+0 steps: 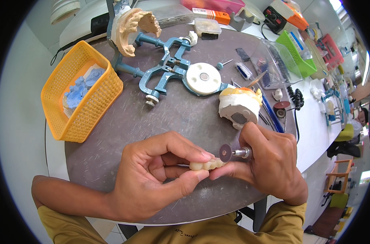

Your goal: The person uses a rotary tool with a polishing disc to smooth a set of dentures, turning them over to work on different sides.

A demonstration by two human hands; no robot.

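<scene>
My left hand (pixel 152 175) pinches a small cream row of artificial teeth (pixel 207 164) between thumb and fingers, low over the grey round mat (pixel 160 118). My right hand (pixel 270 162) grips a metal rotary handpiece (pixel 242 152), and its thumb also touches the teeth. The handpiece's dark cutting disc (pixel 225 153) sits right at the upper edge of the teeth. Both forearms come in from the lower edge, in mustard sleeves.
A blue dental articulator (pixel 168 67) with a plaster jaw cast (pixel 132 28) lies at the back of the mat. A white plaster model (pixel 238 106) sits just beyond my right hand. An orange basket (pixel 81 93) with blue casts stands left. Tools, brushes and green and red trays crowd the right bench.
</scene>
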